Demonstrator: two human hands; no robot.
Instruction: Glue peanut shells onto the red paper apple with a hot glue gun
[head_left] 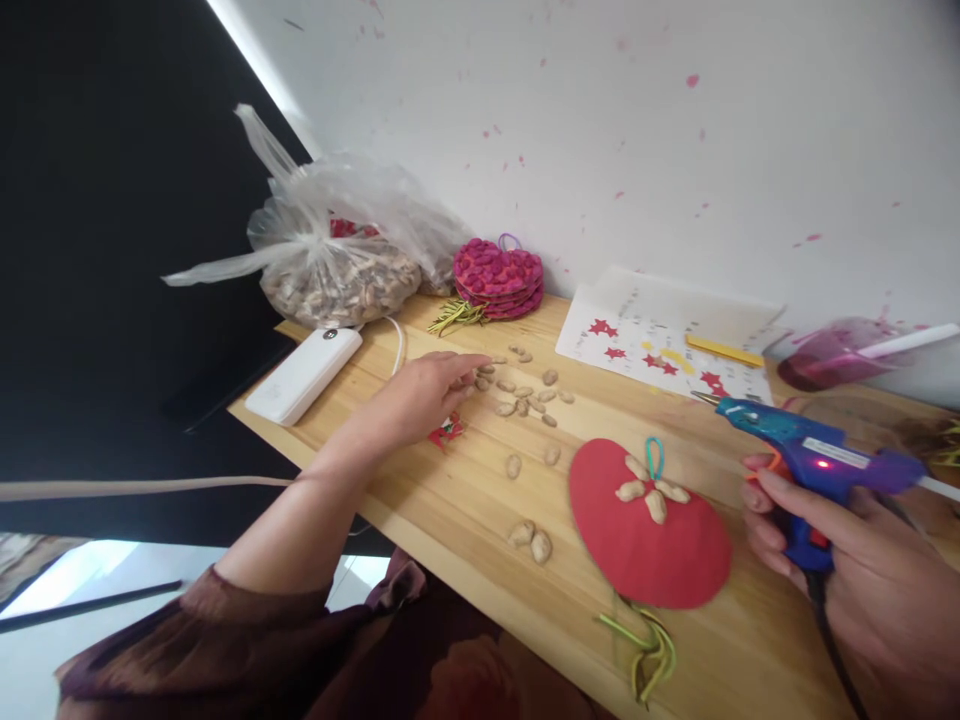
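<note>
My right hand (847,560) grips a blue glue gun (791,440) with a finger at its orange trigger; a small red light glows on its side and a white glue stick sticks out of the back. To the left of it lies a red heart-shaped card (645,560) with several peanuts (655,506) set on it around a teal loop (655,458). My left hand (420,397) reaches over the wooden table with its fingers stretched out, at the edge of a scatter of loose peanuts (523,393). Its far fingers are partly hidden.
Tied plastic bags of peanuts (337,275), a white power bank (306,375) and stacked magenta decorated pieces (499,278) stand at the back left. A paper (600,310) with red cutouts, a yellow cutter (724,350) and a cup of dark pink liquid (817,362) lie along the wall.
</note>
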